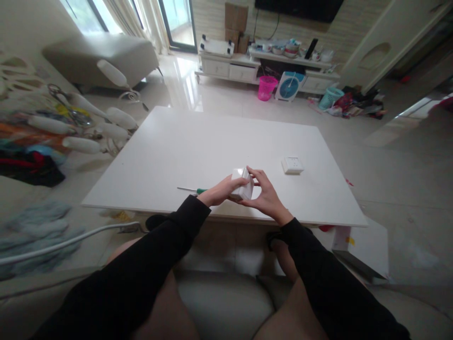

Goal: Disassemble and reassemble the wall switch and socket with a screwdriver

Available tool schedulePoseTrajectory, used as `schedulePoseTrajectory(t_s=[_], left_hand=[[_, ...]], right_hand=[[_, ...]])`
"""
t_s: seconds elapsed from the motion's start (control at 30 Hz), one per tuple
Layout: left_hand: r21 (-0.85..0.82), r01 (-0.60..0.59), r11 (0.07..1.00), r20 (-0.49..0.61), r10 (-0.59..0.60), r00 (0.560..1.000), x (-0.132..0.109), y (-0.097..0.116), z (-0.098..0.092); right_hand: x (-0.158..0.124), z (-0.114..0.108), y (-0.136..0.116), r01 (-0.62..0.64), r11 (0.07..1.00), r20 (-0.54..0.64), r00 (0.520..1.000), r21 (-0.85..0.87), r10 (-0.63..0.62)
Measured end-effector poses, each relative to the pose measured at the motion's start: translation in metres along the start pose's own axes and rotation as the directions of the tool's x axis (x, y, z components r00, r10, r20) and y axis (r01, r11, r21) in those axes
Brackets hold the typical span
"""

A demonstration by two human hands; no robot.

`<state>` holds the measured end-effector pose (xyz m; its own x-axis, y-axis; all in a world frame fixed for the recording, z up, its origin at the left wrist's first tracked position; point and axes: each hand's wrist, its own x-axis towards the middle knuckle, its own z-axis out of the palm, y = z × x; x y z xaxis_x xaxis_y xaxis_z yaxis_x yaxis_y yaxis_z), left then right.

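Observation:
Above the table's near edge, my left hand point(223, 190) is closed round a white socket box point(242, 190), its thumb lying across the top. My right hand point(266, 194) grips the same box from the right, fingers at the far edge and thumb at the near edge. The face of the box is turned away from clear view. A screwdriver point(187, 189) with a green handle lies on the table, partly hidden by my left hand. A second white box with a socket face point(293, 165) rests to the right, apart from both hands.
The white table point(198, 141) spreads out in front of me. At left stands a lamp with several white shades point(115, 118). Farther back are a pink basket point(266, 88), a blue fan point(289, 87) and a low cabinet point(244, 72). A white panel point(370, 245) leans at the lower right.

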<state>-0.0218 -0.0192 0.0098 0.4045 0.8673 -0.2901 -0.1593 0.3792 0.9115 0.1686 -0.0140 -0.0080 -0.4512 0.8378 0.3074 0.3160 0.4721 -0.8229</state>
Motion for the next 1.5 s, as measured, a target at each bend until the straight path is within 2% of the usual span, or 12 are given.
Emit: schedulePoseTrajectory(t_s=[0.17,0.53,0.8,1.07,1.23,1.33,1.43,1.5], left_hand=[[-0.176,0.143,0.974,0.022,-0.141,0.99,-0.001,0.002,0.001],[-0.233,0.218,0.948,0.025,-0.218,0.976,-0.007,0.004,0.01],[-0.256,0.244,0.935,0.041,-0.242,0.97,-0.007,0.004,0.011],[-0.288,0.228,0.93,0.016,-0.233,0.972,-0.008,0.005,0.011],[-0.318,0.145,0.937,-0.042,-0.166,0.985,-0.008,0.009,0.013],[-0.303,0.061,0.951,-0.155,-0.112,0.982,-0.002,0.006,0.012],[-0.208,-0.061,0.976,-0.327,-0.011,0.945,0.006,-0.002,0.009],[-0.074,-0.121,0.99,-0.402,0.082,0.912,0.01,-0.008,0.007]], right_hand=[[0.002,0.001,0.0,-0.126,0.983,-0.044,0.99,0.135,0.133],[0.004,0.006,0.007,-0.304,0.92,0.028,0.951,0.247,0.307],[0.007,0.012,0.01,-0.316,0.904,-0.022,0.942,0.29,0.336],[0.006,0.012,0.004,-0.309,0.898,0.014,0.947,0.312,0.321],[0.007,0.009,0.007,-0.283,0.897,0.028,0.956,0.34,0.292],[0.008,0.008,0.01,-0.304,0.901,-0.022,0.945,0.31,0.327],[0.009,0.012,0.012,-0.373,0.855,-0.04,0.91,0.362,0.413],[0.009,0.018,0.012,-0.43,0.793,0.016,0.883,0.431,0.47]])
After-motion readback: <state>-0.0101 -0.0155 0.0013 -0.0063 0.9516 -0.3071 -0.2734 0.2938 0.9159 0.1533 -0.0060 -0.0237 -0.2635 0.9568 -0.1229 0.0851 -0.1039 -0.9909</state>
